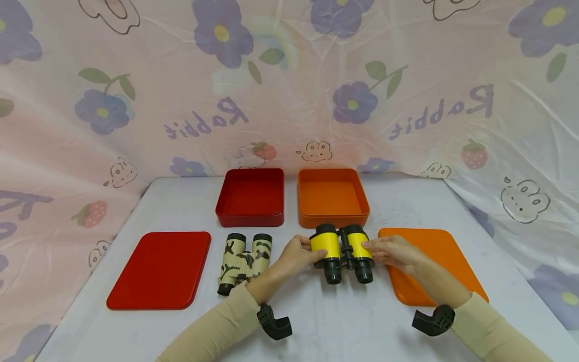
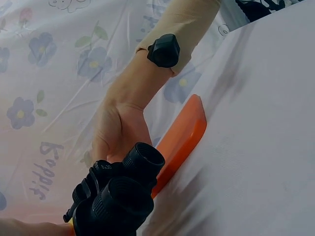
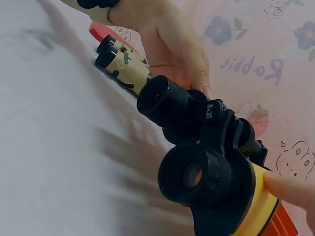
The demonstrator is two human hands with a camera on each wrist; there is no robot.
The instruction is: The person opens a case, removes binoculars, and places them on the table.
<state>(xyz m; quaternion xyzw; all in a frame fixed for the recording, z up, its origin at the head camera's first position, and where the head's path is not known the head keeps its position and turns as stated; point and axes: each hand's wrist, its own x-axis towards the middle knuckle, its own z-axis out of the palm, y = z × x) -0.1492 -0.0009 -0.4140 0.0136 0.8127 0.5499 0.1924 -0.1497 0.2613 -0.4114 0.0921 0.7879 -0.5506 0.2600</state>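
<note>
Both hands hold a pair of yellow and black binoculars [image 1: 326,246], one hand at each side, with the eyepieces [image 3: 192,174] facing the person. My left hand [image 1: 295,255] grips the left barrel, its thumb on the yellow band. At the right barrel, my right hand [image 1: 398,253] holds the yellow side with thumb and fingers, above the edge of an orange lid [image 1: 441,261]. Camouflage-patterned binoculars [image 1: 235,254] lie left of the left hand, partly covered by its forearm. Right-hand fingers are partly hidden behind the binoculars in the left wrist view.
A red square box [image 1: 250,220] and an orange square box [image 1: 334,221], both without lids, stand side by side at the back of the white table [image 1: 181,201]. A red lid [image 1: 160,271] lies at the left. Behind hangs a flowered cloth [image 1: 289,90].
</note>
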